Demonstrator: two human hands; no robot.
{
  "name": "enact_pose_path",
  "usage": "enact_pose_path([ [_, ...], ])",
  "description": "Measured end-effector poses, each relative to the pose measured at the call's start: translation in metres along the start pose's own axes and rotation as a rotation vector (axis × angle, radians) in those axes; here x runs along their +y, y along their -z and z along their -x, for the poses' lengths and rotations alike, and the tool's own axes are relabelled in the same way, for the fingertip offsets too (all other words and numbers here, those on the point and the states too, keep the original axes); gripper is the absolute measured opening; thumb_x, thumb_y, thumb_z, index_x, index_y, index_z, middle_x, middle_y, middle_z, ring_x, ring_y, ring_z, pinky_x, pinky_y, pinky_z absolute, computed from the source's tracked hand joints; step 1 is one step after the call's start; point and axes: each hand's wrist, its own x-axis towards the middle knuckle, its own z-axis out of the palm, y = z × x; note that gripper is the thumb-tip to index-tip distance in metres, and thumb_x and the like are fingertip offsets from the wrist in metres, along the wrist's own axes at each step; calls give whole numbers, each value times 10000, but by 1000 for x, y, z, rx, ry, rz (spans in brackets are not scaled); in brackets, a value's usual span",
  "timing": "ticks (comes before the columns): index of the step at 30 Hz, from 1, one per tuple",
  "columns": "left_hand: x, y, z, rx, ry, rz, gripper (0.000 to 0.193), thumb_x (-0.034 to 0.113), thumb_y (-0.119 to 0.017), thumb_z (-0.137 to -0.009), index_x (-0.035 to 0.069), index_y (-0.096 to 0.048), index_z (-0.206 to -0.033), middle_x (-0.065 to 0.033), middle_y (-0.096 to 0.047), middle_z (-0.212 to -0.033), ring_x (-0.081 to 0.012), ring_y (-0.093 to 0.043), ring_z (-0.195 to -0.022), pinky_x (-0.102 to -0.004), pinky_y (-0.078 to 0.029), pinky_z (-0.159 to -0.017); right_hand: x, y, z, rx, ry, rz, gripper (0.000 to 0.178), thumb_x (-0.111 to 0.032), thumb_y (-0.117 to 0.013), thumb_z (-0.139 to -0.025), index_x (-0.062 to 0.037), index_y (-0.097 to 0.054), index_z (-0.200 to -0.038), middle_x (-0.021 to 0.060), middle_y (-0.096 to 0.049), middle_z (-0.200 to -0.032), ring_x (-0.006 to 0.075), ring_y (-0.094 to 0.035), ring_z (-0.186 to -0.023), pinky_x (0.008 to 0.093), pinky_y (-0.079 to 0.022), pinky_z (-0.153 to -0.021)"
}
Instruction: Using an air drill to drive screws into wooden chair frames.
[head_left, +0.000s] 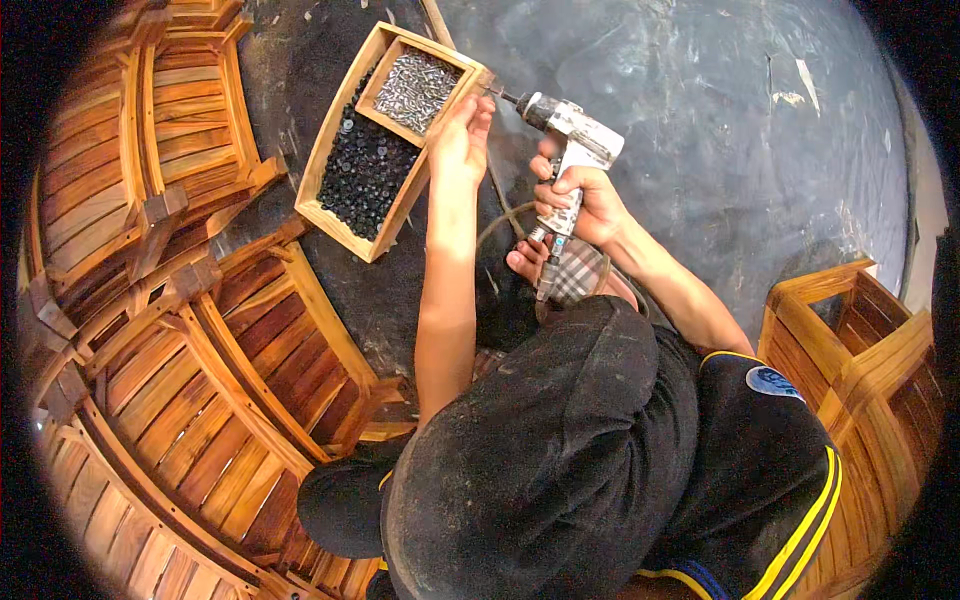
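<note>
My right hand [580, 198] is wrapped round the grip of a worn white pistol-shaped power driver [590, 140], its bit aimed left. My left hand [465, 140] is beside the wooden box [335, 125], its fingers bunched near the bit's tip at the box's upper right corner. What those fingers hold, if anything, is too small to make out. Inside the box, a smaller wooden tray [470, 78] contains many silver screws [415, 88]. Black round caps or plugs [365, 165] fill the part next to it.
Slatted wooden furniture pieces [200, 420] are stacked along the left. Another wooden frame [850, 350] stands at the right. Dark sheeting [720, 130] covers the floor ahead. A thin cable or hose [497, 195] runs near the box. Bare toes [525, 262] show below the driver, beside checked cloth [582, 275].
</note>
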Motion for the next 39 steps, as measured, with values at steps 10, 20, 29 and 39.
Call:
enact_pose_path([
  [10, 10, -6, 5, 10, -41, -117, 221, 224, -606, -961, 25, -613, -863, -5, -493, -632, -89, -397, -413, -227, -268, -379, 14, -1, 4, 16, -71, -16, 418, 36, -569, -700, -107, -496, -1085, 30, -528, -887, 112, -426, -521, 340, -441, -624],
  [20, -7, -15, 0, 79, -34, -282, 180, 163, -565, -964, 1, -617, -907, -11, -506, -632, -90, -434, -434, -217, -293, -380, 15, 11, 1, 48, -45, -61, 396, 49, -548, -711, -102, -512, -1075, 39, -555, -900, 119, -433, -524, 337, -442, -616],
  [29, -15, -3, -14, 9, 50, -426, 207, 55, -502, -885, -7, -586, -1063, -34, -551, -704, -116, -505, -537, -239, -352, -463, 15, 32, -9, 103, -18, -145, 373, 59, -543, -715, -98, -535, -1053, 46, -578, -898, 120, -435, -531, 315, -425, -611],
  [39, -17, -5, -13, -45, 24, -312, 153, 9, -479, -887, 17, -600, -980, -13, -538, -650, -85, -482, -488, -207, -338, -433, 13, 43, -13, 49, -33, -155, 395, 60, -541, -700, -121, -549, -1050, 49, -592, -906, 131, -426, -526, 330, -437, -620],
])
